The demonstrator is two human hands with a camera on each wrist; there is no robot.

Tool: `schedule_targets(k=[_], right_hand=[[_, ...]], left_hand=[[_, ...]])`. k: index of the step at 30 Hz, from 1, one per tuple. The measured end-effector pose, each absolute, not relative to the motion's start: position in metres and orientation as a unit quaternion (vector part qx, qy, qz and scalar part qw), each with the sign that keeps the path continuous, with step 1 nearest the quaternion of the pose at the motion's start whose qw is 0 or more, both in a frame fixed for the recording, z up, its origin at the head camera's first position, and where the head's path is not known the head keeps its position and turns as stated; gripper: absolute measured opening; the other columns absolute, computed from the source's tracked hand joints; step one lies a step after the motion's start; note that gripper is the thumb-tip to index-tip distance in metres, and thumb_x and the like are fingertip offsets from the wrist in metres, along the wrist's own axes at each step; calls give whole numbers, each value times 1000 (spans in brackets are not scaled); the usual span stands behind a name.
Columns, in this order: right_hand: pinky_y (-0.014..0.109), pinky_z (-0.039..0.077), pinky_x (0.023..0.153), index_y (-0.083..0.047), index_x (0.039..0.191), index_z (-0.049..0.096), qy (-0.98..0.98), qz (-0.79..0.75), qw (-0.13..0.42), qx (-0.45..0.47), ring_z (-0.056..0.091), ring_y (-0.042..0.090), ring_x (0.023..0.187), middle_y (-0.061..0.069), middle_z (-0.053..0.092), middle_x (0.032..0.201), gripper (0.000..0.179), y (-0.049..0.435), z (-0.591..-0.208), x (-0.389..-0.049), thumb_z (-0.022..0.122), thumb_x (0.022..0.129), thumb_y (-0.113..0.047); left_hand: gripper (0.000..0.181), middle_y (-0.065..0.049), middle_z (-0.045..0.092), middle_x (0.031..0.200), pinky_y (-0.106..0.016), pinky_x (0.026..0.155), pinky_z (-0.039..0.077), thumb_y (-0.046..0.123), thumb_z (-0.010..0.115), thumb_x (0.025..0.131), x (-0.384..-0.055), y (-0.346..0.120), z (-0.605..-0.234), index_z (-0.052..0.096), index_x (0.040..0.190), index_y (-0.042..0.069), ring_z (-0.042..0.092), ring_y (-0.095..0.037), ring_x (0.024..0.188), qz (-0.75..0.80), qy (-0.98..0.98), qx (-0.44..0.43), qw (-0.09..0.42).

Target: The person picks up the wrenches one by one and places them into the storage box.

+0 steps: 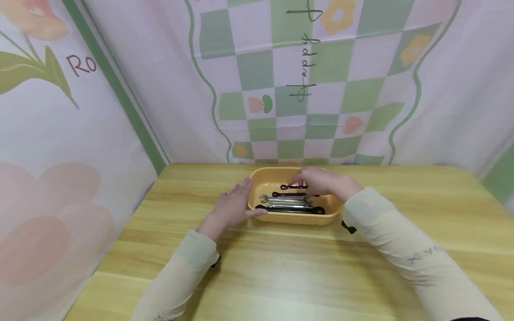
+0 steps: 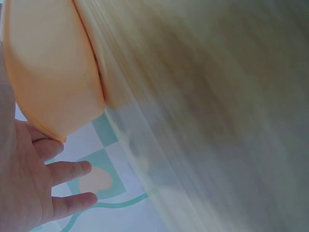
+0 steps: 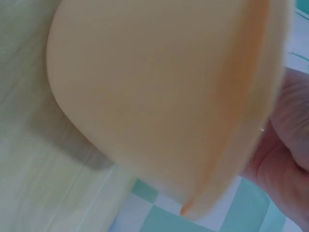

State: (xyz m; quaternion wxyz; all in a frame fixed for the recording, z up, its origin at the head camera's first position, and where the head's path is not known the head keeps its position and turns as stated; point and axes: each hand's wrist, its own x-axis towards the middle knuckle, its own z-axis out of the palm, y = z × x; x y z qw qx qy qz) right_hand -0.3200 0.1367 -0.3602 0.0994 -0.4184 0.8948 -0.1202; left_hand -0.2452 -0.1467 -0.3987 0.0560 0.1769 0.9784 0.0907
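Note:
A yellow-orange plastic bin (image 1: 297, 218) stands near the table's back edge with several wrenches inside. My left hand (image 1: 233, 207) rests against its left end, thumb along the front rim; in the left wrist view that hand's (image 2: 29, 179) outer fingers stretch out straight beside the bin (image 2: 53, 63). Inside the bin, my right hand (image 1: 319, 182) pinches a purple wrench (image 1: 287, 187) near the back wall. Another purple wrench (image 1: 283, 194), silver wrenches (image 1: 281, 199) and a black wrench (image 1: 289, 210) lie in front of it. The right wrist view hides the right fingertips behind the bin wall (image 3: 145, 96).
The wood-grain table (image 1: 297, 272) extends around the bin. A patterned curtain (image 1: 289, 62) hangs right behind the table's back edge, and another printed cloth (image 1: 52, 147) runs along the left side.

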Motion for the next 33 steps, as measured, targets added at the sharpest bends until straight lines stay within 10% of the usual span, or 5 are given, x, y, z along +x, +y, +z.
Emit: schedule_targets(k=[33], right_hand=[[43,56,81,-7,125,73,910,-103,82,-392,65,26,94,8,69,103,61,132,-385,-337,61,73,20]], left_hand=[[111,-7,4,172,-64,117,25,80,46,91,-248,-149,-401,5,165,9,18,-37,153,88,979,172,58]])
